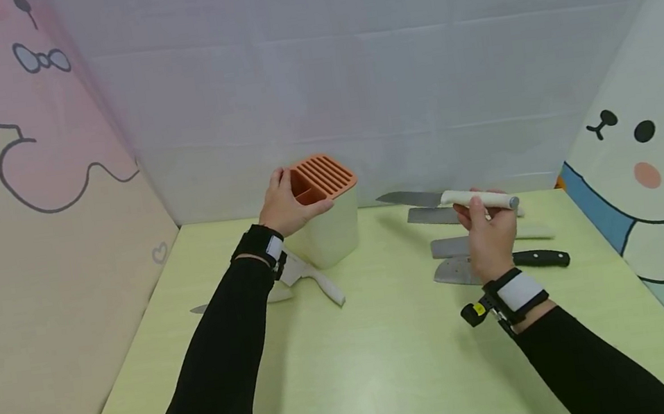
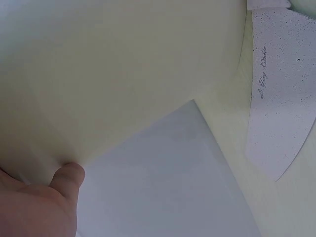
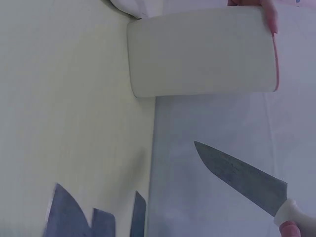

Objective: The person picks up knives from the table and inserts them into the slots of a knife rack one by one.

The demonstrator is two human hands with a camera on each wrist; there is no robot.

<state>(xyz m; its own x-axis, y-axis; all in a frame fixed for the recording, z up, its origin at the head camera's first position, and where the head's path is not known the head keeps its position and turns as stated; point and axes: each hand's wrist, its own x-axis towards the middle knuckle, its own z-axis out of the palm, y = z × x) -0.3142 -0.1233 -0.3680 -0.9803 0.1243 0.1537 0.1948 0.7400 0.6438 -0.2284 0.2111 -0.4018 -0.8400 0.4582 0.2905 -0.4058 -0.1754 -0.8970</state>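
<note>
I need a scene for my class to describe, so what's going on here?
A person's right hand holds a knife above the table, its blade pointing toward the holder. The left hand grips the holder at its top. Other knives lie on the table, on both sides of the holder.

soft shadows, pale glare on table (image 1: pixel 363 398), dimmer wrist views

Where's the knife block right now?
In the head view, the knife block stands toward the back of the table, left of the held knife in the right hand; the left hand grips its top and a broad-bladed knife lies by its base.
</note>
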